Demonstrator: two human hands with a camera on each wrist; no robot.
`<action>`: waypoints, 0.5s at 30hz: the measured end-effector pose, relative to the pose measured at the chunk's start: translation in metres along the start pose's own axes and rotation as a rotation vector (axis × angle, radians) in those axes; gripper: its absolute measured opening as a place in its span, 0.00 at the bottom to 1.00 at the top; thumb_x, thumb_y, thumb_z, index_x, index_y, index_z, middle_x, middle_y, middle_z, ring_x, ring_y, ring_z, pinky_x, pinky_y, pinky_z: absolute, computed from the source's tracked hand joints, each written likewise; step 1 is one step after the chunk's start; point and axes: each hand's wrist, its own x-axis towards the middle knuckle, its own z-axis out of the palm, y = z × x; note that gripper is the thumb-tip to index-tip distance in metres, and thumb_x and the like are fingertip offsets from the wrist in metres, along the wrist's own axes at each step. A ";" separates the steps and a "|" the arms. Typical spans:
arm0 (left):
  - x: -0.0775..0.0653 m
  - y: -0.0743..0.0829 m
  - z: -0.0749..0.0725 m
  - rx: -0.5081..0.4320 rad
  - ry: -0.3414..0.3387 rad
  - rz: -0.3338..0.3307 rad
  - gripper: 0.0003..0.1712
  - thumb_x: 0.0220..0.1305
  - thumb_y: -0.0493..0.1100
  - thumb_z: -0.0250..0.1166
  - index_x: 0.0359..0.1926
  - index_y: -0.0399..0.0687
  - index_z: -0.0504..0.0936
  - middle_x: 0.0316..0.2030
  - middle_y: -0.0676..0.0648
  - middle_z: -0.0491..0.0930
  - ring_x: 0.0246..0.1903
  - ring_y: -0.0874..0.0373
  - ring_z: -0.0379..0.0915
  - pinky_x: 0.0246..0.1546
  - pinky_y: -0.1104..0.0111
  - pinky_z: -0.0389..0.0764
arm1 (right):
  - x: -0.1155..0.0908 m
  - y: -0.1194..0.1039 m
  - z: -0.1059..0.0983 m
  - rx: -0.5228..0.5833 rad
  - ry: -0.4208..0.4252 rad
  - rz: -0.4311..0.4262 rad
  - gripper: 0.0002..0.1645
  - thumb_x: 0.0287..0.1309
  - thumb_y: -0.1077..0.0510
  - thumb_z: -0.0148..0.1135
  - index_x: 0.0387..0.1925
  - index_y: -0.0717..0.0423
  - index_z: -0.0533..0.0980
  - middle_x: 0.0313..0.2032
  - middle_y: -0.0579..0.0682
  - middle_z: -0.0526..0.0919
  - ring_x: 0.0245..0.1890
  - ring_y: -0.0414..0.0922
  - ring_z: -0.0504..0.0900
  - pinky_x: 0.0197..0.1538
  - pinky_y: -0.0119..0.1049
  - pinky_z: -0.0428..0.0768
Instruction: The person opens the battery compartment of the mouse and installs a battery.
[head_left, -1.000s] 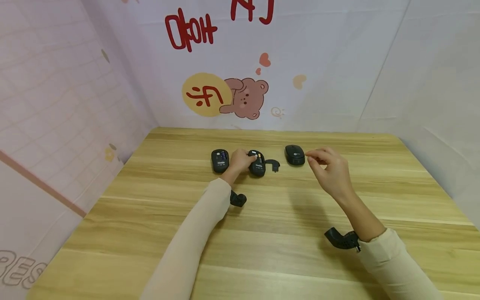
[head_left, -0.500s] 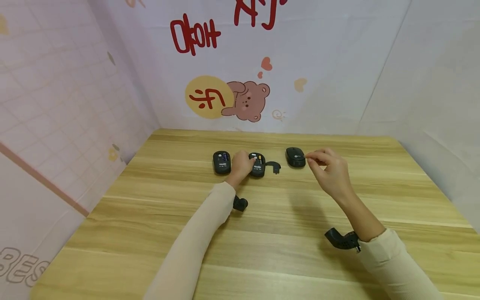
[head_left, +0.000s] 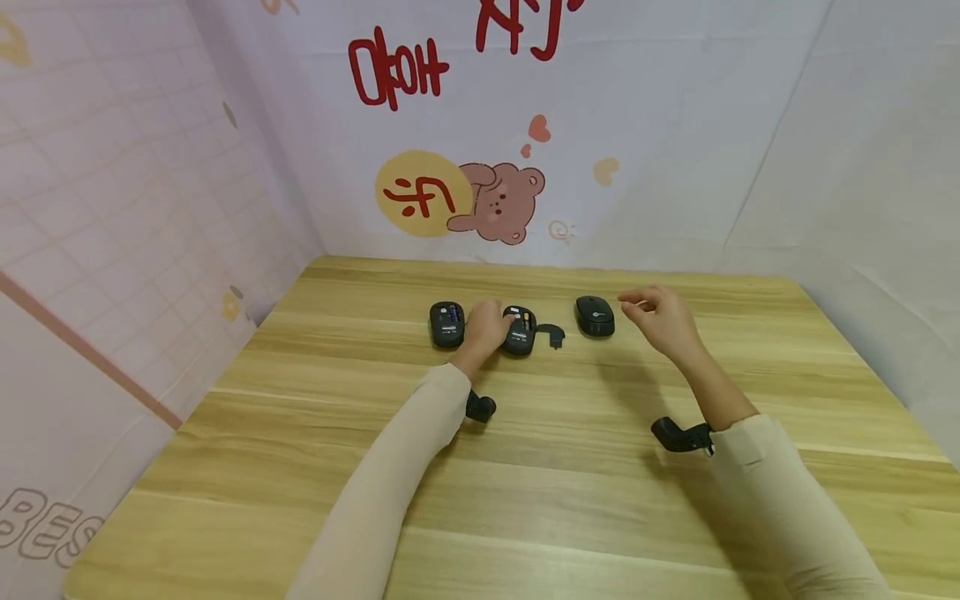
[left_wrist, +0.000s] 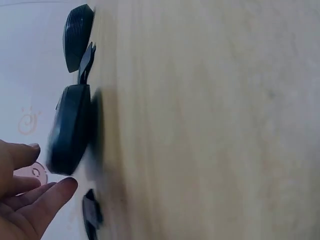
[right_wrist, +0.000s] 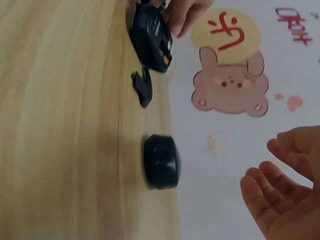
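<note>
My left hand (head_left: 485, 327) holds the side of a black computer mouse (head_left: 521, 333) lying underside up, its thumb over the edge. An orange-ended battery (right_wrist: 166, 60) shows in that mouse's uncovered compartment. Just right of it lies a thin, curved black battery cover (head_left: 553, 334). Another upturned mouse (head_left: 447, 325), with purple batteries in its compartment, lies left of the left hand. A third mouse (head_left: 596, 317) sits upright further right. Beside it, my right hand (head_left: 663, 321) is raised above the table, fingers gently bent, thumb and fingertips apart, nothing between them.
The wooden table (head_left: 540, 492) reaches a white printed wall cloth (head_left: 660, 108) at the back, with more cloth at both sides. A black wrist mount (head_left: 681, 435) hangs under the right sleeve, another mount (head_left: 480, 407) under the left.
My right hand has moved up and slightly right, away from the upright mouse, and its thumb and fingertips have parted. The left hand stays at the middle mouse. The head view has shifted slightly.
</note>
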 end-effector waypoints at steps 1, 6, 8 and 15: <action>0.000 0.001 -0.001 0.015 0.017 0.013 0.20 0.66 0.45 0.58 0.53 0.35 0.77 0.48 0.41 0.78 0.46 0.53 0.75 0.41 0.66 0.79 | 0.003 0.006 0.000 0.011 -0.038 0.030 0.17 0.65 0.57 0.53 0.49 0.66 0.77 0.45 0.64 0.75 0.42 0.59 0.76 0.38 0.52 0.78; 0.001 0.012 -0.006 0.071 0.085 0.070 0.16 0.66 0.46 0.58 0.33 0.35 0.81 0.27 0.46 0.78 0.26 0.58 0.74 0.25 0.69 0.76 | 0.020 0.024 0.003 0.044 -0.195 0.119 0.25 0.65 0.52 0.53 0.56 0.64 0.71 0.52 0.65 0.74 0.48 0.59 0.74 0.44 0.52 0.77; 0.001 0.019 -0.006 0.089 0.089 0.113 0.16 0.66 0.46 0.58 0.36 0.35 0.80 0.30 0.44 0.77 0.30 0.57 0.74 0.30 0.70 0.77 | 0.027 0.026 0.007 0.042 -0.253 0.137 0.27 0.65 0.52 0.54 0.60 0.64 0.68 0.56 0.65 0.70 0.52 0.61 0.72 0.47 0.54 0.75; 0.000 0.054 0.016 0.231 -0.026 0.254 0.31 0.67 0.49 0.56 0.65 0.37 0.64 0.65 0.43 0.61 0.65 0.52 0.54 0.65 0.64 0.55 | 0.040 0.033 0.027 -0.034 -0.376 0.164 0.32 0.65 0.55 0.54 0.65 0.66 0.59 0.61 0.71 0.59 0.55 0.67 0.66 0.50 0.57 0.73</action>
